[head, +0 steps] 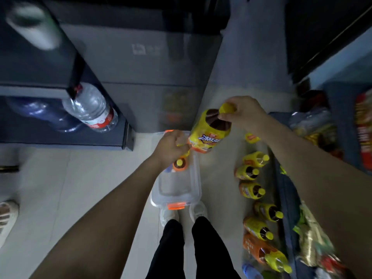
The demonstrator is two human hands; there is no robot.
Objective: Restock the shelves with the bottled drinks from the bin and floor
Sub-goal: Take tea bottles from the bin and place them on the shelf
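Note:
My right hand [244, 114] pinches the yellow cap and neck of a yellow-labelled iced tea bottle [209, 131], held tilted above the clear plastic bin [177, 190]. My left hand [171, 147] is curled at the bottle's base, fingers gripping its lower edge or a yellow strip there. An orange-labelled bottle with a yellow cap [179, 164] stands in the bin just below my left hand. A row of several yellow-capped bottles [251, 172] stands on the floor to the right, along the low shelf edge.
Large water bottles [90, 107] lie on a dark low shelf at the left. A grey cabinet [141, 57] stands ahead. Snack packets [314, 234] fill the blue shelf at right. My feet [183, 216] touch the bin's near end. Another person's shoe [8, 216] shows far left.

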